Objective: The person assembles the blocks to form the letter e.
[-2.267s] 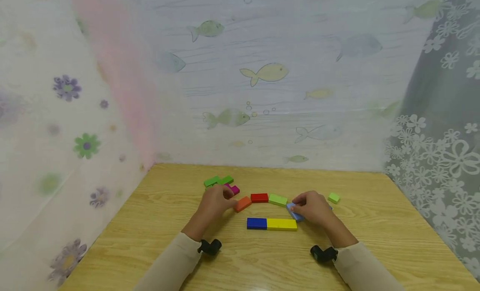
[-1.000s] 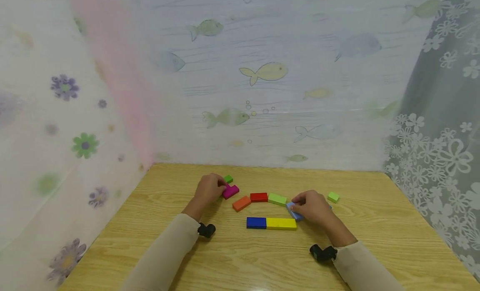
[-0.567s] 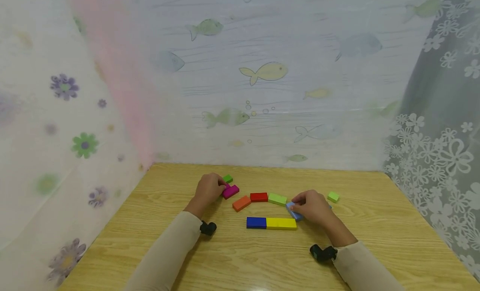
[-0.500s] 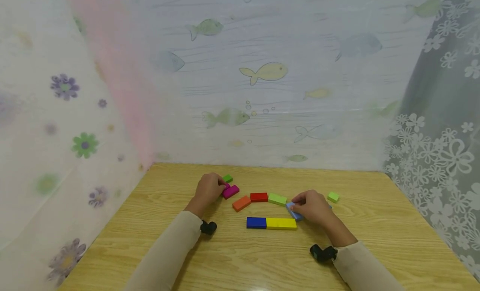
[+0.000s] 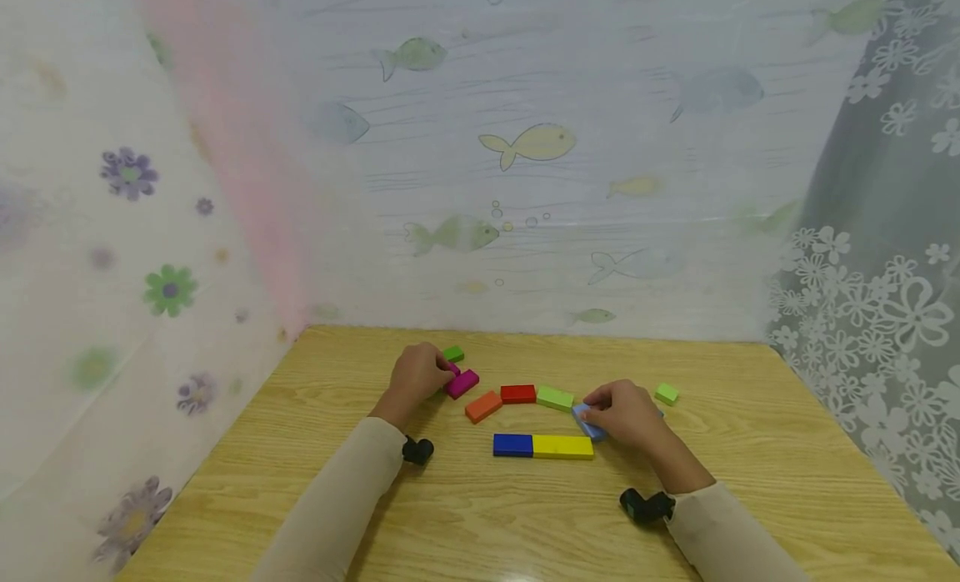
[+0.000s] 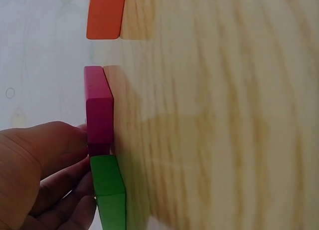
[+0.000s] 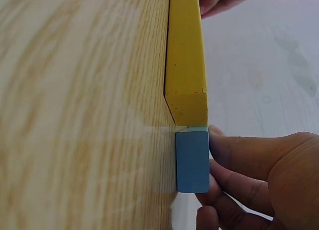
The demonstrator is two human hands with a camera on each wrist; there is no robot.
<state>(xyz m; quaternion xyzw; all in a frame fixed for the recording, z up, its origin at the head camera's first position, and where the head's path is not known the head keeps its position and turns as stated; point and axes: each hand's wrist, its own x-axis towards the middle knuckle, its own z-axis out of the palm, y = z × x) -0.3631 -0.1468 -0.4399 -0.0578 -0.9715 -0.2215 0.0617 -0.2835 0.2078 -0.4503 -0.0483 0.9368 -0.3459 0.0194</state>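
Observation:
My left hand (image 5: 420,378) is at the back left, thumb and fingers curled at a magenta block, mostly covered by the fingers. Another magenta block (image 5: 462,384) lies in front of it, larger in the left wrist view. A green block (image 6: 109,190) sits beside the fingers there. At the right, my right hand (image 5: 624,413) pinches a light blue block (image 7: 193,161) standing on the table. Between the hands an orange block (image 5: 483,407), a red block (image 5: 518,394) and a lime block (image 5: 555,398) form a curved row leading to the light blue one.
Nearer the person, a dark blue block (image 5: 513,445) and a longer yellow block (image 5: 563,447) lie end to end. A small lime block (image 5: 667,393) sits beyond the right hand. The wooden table (image 5: 495,524) ends at a fish-patterned curtain (image 5: 525,232).
My left hand has gone from beside the orange block to the magenta blocks further back left. The partly hidden magenta block has shifted slightly against the front one. The right hand stays put.

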